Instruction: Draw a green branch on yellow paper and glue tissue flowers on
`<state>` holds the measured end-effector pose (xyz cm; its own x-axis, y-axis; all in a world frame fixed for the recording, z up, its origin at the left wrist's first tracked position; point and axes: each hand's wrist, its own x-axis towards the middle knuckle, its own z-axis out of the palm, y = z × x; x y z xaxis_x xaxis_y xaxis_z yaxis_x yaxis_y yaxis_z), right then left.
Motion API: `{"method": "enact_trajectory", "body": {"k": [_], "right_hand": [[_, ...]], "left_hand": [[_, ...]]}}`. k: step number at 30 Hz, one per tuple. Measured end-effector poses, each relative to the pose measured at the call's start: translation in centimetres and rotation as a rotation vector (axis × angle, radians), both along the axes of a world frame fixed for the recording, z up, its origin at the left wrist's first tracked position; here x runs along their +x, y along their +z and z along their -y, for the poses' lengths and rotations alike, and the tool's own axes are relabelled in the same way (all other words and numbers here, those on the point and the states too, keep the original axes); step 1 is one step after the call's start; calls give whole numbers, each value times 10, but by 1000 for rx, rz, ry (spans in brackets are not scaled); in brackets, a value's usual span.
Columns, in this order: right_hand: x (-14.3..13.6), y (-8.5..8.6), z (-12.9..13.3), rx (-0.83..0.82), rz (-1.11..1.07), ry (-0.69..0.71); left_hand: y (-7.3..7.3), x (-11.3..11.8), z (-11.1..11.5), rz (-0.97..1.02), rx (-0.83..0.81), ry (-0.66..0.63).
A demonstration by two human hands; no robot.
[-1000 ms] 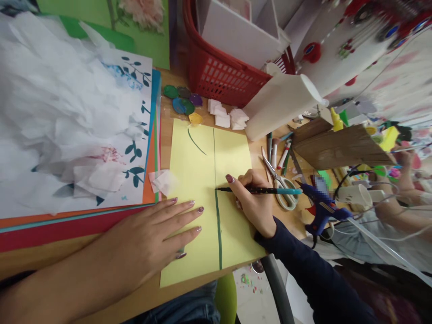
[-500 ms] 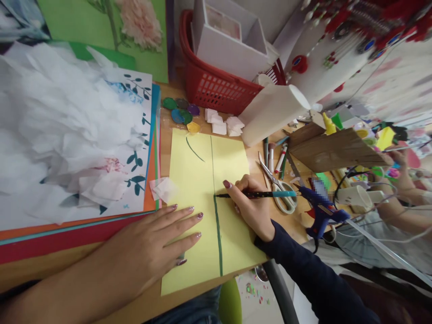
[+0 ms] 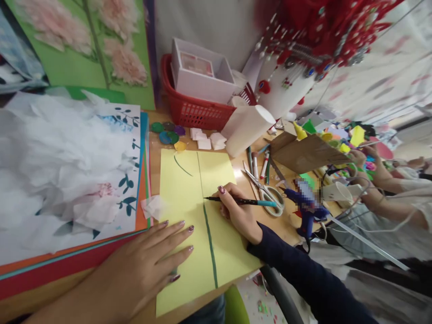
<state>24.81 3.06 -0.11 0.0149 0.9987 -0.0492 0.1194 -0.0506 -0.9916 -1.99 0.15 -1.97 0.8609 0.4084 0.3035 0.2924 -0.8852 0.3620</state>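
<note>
A sheet of yellow paper (image 3: 182,279) lies on the table in front of me. A green line (image 3: 209,238) runs along its length, thick at the near end and thin toward the far end, with a short green curve (image 3: 182,166) at the far left. My right hand (image 3: 238,213) grips a black brush pen (image 3: 248,201) with a teal end, its tip at the line near where thick turns thin. My left hand (image 3: 151,256) rests flat on the paper's left side, fingers spread. A folded piece of white tissue paper (image 3: 153,207) sits by its fingertips.
White tissue petals (image 3: 67,166) cover stacked coloured sheets at left. Behind the paper stand paint dabs (image 3: 165,137), a red basket (image 3: 199,114) and a paper roll (image 3: 249,130). Scissors (image 3: 266,191) and a blue glue gun (image 3: 307,209) lie at right, near another person's arms (image 3: 374,198).
My view has tilted upward and shifted right, so the table scene sits lower and further left. The pen remains in my right hand, its tip slightly off the thick line's end.
</note>
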Motion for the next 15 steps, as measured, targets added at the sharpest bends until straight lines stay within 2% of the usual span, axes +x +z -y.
{"method": "enact_trajectory", "body": {"k": [5,9,15], "right_hand": [[0,-3,-1,4,-81,40],[-1,-1,-1,-7,-42,6],[1,28,-9,-39,6,41]], "left_hand": [[-8,0,-2,5,43,-13],[-6,0,-3,-10,75,-15],[0,1,-5,-12,88,-22]]}}
